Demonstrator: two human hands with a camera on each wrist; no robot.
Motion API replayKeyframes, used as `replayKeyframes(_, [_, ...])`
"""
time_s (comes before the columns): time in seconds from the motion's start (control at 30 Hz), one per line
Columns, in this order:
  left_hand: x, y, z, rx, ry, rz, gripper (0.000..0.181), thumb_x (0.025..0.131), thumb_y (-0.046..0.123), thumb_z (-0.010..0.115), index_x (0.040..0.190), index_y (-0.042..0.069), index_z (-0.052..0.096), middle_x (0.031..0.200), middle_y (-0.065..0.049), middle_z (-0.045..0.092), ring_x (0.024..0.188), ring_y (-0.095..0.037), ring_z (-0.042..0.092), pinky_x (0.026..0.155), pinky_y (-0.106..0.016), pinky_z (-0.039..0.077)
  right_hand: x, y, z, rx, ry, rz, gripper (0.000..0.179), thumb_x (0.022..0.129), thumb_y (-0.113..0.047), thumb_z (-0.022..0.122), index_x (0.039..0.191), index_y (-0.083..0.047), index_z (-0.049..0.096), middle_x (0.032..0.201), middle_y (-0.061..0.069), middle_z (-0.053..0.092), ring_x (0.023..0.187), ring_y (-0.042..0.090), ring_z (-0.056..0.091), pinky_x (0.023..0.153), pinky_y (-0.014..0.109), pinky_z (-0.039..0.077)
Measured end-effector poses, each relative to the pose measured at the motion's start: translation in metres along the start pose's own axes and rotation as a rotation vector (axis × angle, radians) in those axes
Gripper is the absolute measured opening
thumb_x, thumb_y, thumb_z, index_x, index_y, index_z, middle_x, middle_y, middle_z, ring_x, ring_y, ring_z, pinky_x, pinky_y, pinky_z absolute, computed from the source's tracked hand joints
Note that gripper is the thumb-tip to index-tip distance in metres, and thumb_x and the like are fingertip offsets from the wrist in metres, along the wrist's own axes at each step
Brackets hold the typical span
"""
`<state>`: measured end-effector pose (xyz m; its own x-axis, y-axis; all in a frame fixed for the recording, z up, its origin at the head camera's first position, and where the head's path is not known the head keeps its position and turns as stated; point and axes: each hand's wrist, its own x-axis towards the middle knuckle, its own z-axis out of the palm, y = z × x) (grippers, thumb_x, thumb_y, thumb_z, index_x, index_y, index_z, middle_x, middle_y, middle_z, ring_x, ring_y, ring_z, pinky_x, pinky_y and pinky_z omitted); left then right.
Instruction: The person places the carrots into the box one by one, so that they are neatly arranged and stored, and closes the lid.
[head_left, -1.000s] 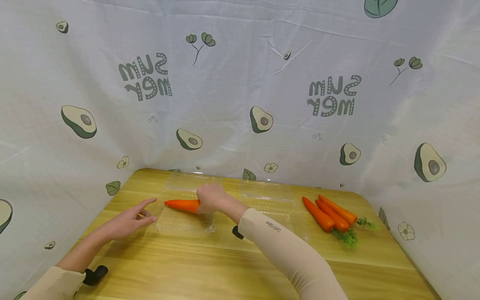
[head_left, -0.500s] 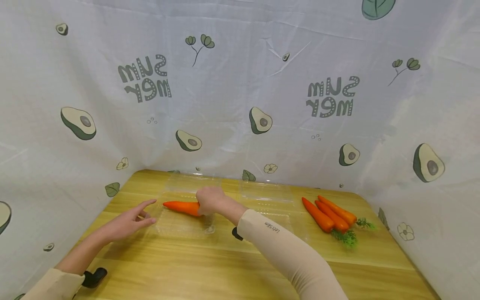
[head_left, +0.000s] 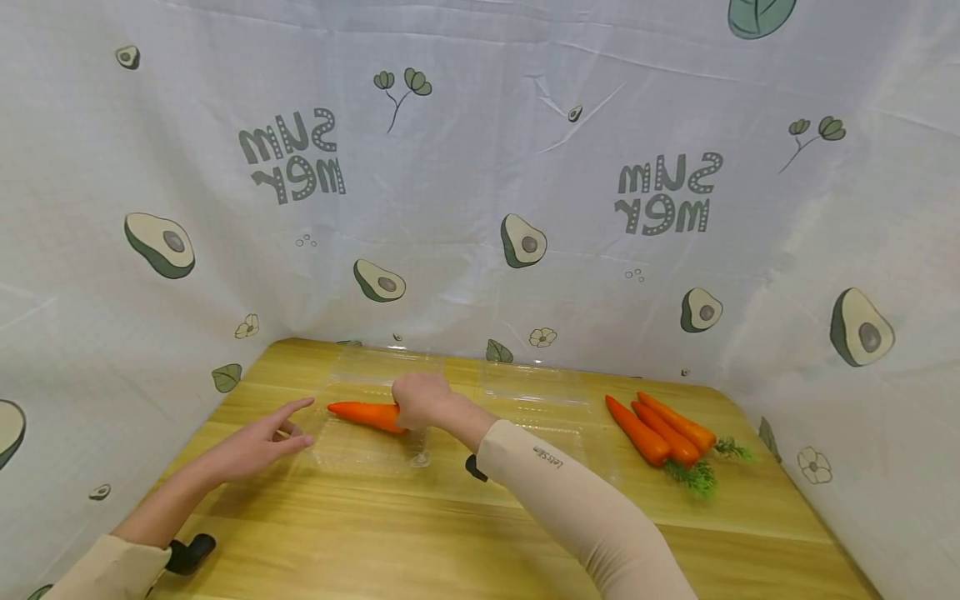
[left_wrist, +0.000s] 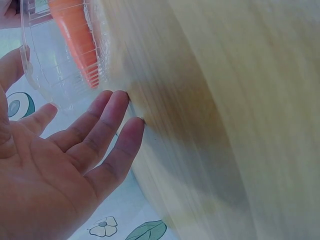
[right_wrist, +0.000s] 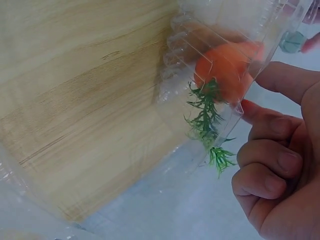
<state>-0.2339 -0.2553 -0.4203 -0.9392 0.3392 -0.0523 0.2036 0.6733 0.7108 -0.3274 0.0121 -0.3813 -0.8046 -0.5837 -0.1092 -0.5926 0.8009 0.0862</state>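
Looks like the carrot is being settled into the clear tub near the table's back left corner, right hand pinching its fat end, left hand loose and holding nothing by the tub. I'd guess the next move just calls for a gentle let-go. Three more carrots sit toward the right edge, avocado-print curtain behind.

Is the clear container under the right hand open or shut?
Open: the clear container has its lid folded back behind it in the head view, and the right hand holds a carrot in its base.
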Motion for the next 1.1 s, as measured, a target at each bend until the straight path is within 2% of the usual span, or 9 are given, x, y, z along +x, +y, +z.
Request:
replayKeyframes(0.13, [0.0, 0.001, 0.0, 0.002, 0.0, 0.001, 0.07, 0.103, 0.033, 0.058, 0.158, 0.006, 0.024, 0.116, -0.013, 0.064, 0.109, -0.035, 0.064, 0.084, -0.048, 0.052, 0.0, 0.001, -0.001, 0.013, 0.028, -0.003, 0.005, 0.085, -0.023, 0.073, 0.083, -0.019, 0.073, 0.078, -0.005, 0.063, 0.067, 0.013, 0.053, 0.053, 0.032, 0.043])
replayKeyframes(0.3, [0.001, 0.002, 0.0, -0.003, -0.002, -0.003, 0.071, 0.103, 0.033, 0.058, 0.159, 0.006, 0.024, 0.117, -0.014, 0.063, 0.109, -0.034, 0.065, 0.083, -0.047, 0.052, -0.002, 0.003, -0.006, 0.046, 0.057, -0.007, 0.016, 0.086, -0.021, 0.071, 0.1, -0.02, 0.078, 0.102, -0.005, 0.072, 0.077, 0.013, 0.062, 0.058, 0.034, 0.05])
replayKeyframes(0.43, [0.002, 0.002, 0.0, -0.006, -0.005, -0.001, 0.071, 0.103, 0.033, 0.058, 0.159, 0.006, 0.024, 0.118, -0.014, 0.063, 0.109, -0.034, 0.065, 0.083, -0.047, 0.052, -0.005, 0.006, -0.009, 0.073, 0.059, -0.01, 0.004, 0.087, -0.021, 0.07, 0.086, -0.019, 0.074, 0.083, -0.006, 0.062, 0.065, 0.01, 0.049, 0.051, 0.028, 0.038])
replayKeyframes(0.53, [0.002, 0.002, 0.0, -0.008, -0.004, 0.0, 0.071, 0.103, 0.033, 0.059, 0.159, 0.006, 0.024, 0.117, -0.014, 0.063, 0.109, -0.035, 0.065, 0.083, -0.047, 0.052, -0.009, 0.009, -0.011, 0.077, 0.066, -0.016, 0.014, 0.086, -0.022, 0.071, 0.074, -0.019, 0.063, 0.071, -0.006, 0.044, 0.06, 0.011, 0.036, 0.049, 0.028, 0.026])
replayKeyframes(0.6, [0.003, 0.002, 0.0, -0.007, -0.003, 0.0, 0.071, 0.103, 0.033, 0.059, 0.159, 0.006, 0.024, 0.117, -0.014, 0.063, 0.109, -0.035, 0.065, 0.083, -0.047, 0.052, -0.012, 0.011, -0.012, 0.083, 0.064, -0.021, 0.018, 0.087, -0.023, 0.07, 0.073, -0.018, 0.059, 0.071, -0.006, 0.04, 0.06, 0.012, 0.034, 0.05, 0.028, 0.023])
replayKeyframes(0.7, [0.003, 0.001, 0.0, -0.008, -0.002, -0.001, 0.071, 0.103, 0.033, 0.059, 0.159, 0.006, 0.024, 0.118, -0.015, 0.063, 0.109, -0.035, 0.065, 0.084, -0.047, 0.052, -0.017, 0.014, -0.015, 0.098, 0.074, -0.025, 0.007, 0.087, -0.024, 0.072, 0.086, -0.018, 0.073, 0.082, -0.009, 0.061, 0.068, 0.01, 0.05, 0.052, 0.026, 0.035])
replayKeyframes(0.77, [0.003, 0.0, 0.001, -0.01, -0.004, -0.003, 0.071, 0.103, 0.033, 0.058, 0.159, 0.007, 0.024, 0.119, -0.015, 0.062, 0.11, -0.036, 0.065, 0.084, -0.049, 0.053, -0.021, 0.016, -0.018, 0.106, 0.066, -0.02, 0.016, 0.088, -0.026, 0.072, 0.1, -0.017, 0.078, 0.099, -0.007, 0.071, 0.081, 0.012, 0.062, 0.057, 0.027, 0.045])
replayKeyframes(0.83, [0.002, -0.002, 0.0, -0.017, -0.008, -0.008, 0.071, 0.103, 0.034, 0.058, 0.159, 0.008, 0.023, 0.12, -0.016, 0.062, 0.111, -0.037, 0.064, 0.084, -0.049, 0.053, -0.025, 0.017, -0.02, 0.113, 0.067, -0.011, 0.028, 0.088, -0.029, 0.073, 0.114, -0.019, 0.078, 0.117, -0.004, 0.073, 0.096, 0.016, 0.068, 0.064, 0.032, 0.053])
replayKeyframes(1.1, [0.001, -0.004, 0.0, -0.019, -0.014, -0.01, 0.072, 0.103, 0.034, 0.058, 0.159, 0.008, 0.022, 0.122, -0.017, 0.06, 0.113, -0.039, 0.062, 0.084, -0.05, 0.053, -0.039, 0.025, -0.024, 0.146, 0.063, 0.007, 0.031, 0.09, -0.033, 0.074, 0.118, -0.02, 0.076, 0.122, -0.003, 0.072, 0.105, 0.019, 0.068, 0.066, 0.034, 0.055])
